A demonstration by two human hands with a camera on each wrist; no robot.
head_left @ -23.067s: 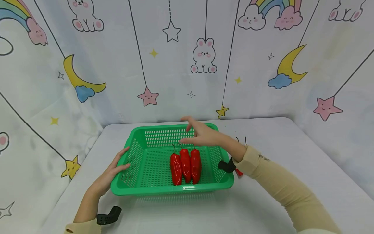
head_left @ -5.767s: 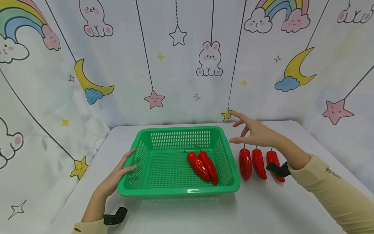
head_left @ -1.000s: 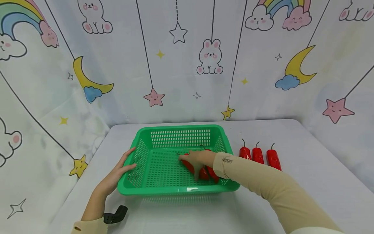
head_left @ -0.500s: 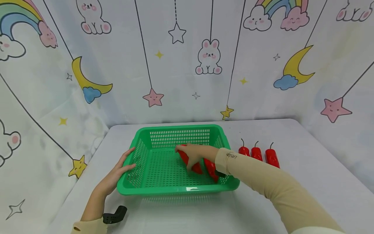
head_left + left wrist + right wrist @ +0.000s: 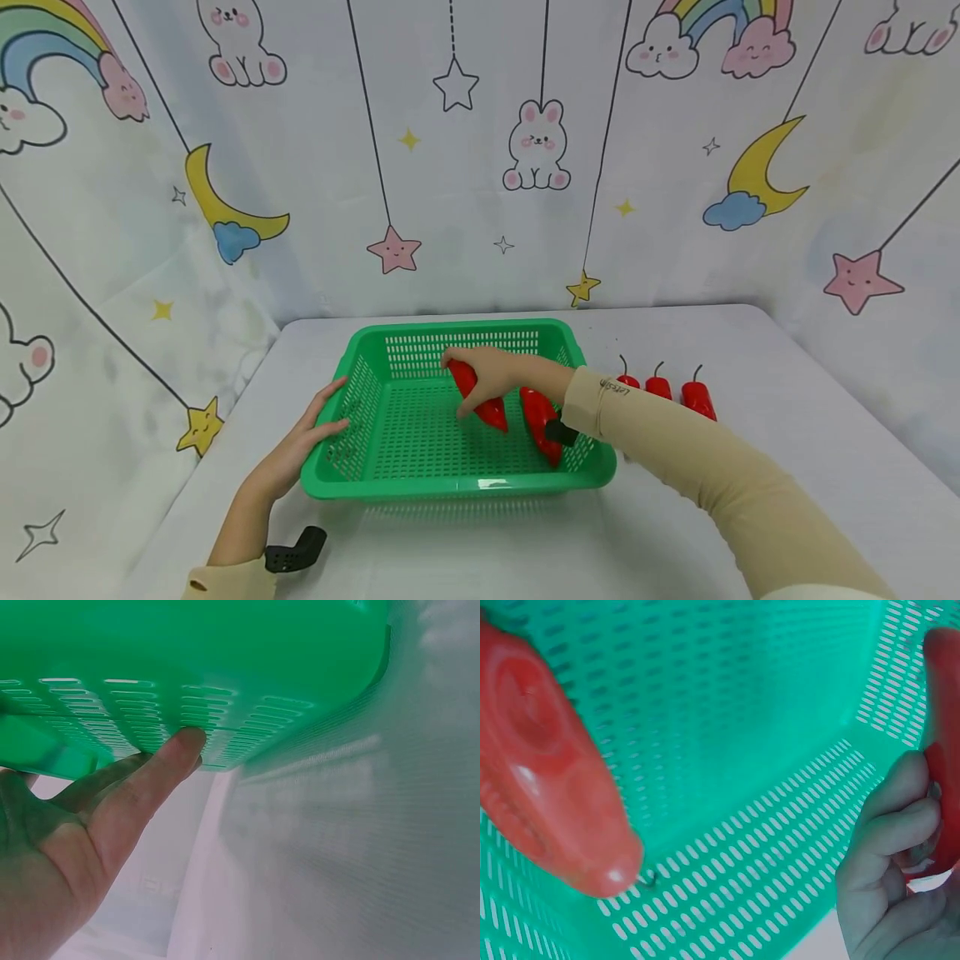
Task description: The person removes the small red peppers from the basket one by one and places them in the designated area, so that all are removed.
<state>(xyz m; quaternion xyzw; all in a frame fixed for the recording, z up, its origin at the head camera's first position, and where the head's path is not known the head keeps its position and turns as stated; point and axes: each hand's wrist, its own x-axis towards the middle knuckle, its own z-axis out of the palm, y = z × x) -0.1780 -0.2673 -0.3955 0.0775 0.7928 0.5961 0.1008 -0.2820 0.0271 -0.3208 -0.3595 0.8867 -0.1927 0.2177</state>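
My right hand (image 5: 487, 375) grips a red chili pepper (image 5: 491, 412) above the floor of the green basket (image 5: 420, 492). Fingers and thumb curl round the pepper, which is tilted; in the right wrist view this pepper (image 5: 945, 735) shows at the right edge. A second red chili pepper (image 5: 540, 425) lies in the basket's right part, partly behind the wrist strap. My left hand (image 5: 288, 450) rests against the basket's left side with fingers fairly straight. In the left wrist view the thumb (image 5: 150, 787) touches the slotted outer wall.
Three red chili peppers stand in a row on the white table right of the basket, the rightmost pepper (image 5: 697, 396) showing most; the right sleeve (image 5: 675, 450) covers their lower parts. A printed cloth (image 5: 480, 208) hangs behind the table (image 5: 435, 554).
Over the last second my right hand has taken hold of the left pepper in the basket and raised it toward the back. The left hand stays put. Earlier, three peppers lay inside the basket.
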